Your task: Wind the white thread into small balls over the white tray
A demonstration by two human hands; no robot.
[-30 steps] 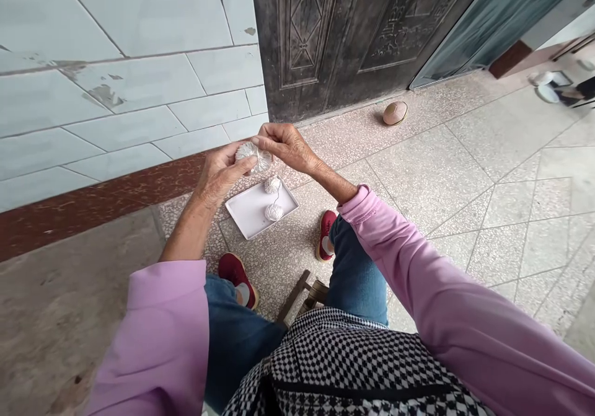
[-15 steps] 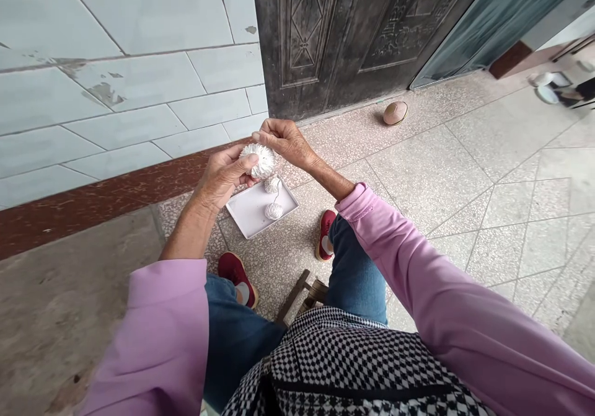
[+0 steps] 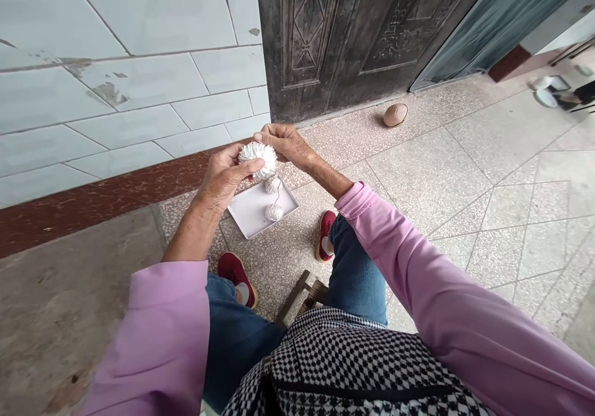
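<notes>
My left hand (image 3: 222,174) is closed around a round, white, ruffled yarn piece (image 3: 256,153), thumb across its front. At the piece's upper right edge, the thumb and fingers of my right hand (image 3: 289,147) are pinched together. What sits in that pinch is too small to make out. Below the hands, a shallow white tray (image 3: 246,210) lies on the floor. Inside it rest an upper ball of white yarn (image 3: 273,185) and a lower ball of yarn (image 3: 274,212), with a strand running between them.
A tiled wall (image 3: 139,93) with a brown skirting is on the left, beside a dark carved door (image 3: 339,38). A pinkish ball (image 3: 395,115) lies by the door. My red shoes (image 3: 237,276) flank the tray's near side, and part of a wooden stool (image 3: 297,295) shows between my legs.
The white piece has turned slightly, showing more of its ruffled face. My right hand has dipped a little, still pinched at the edge. Tray and yarn balls stay put.
</notes>
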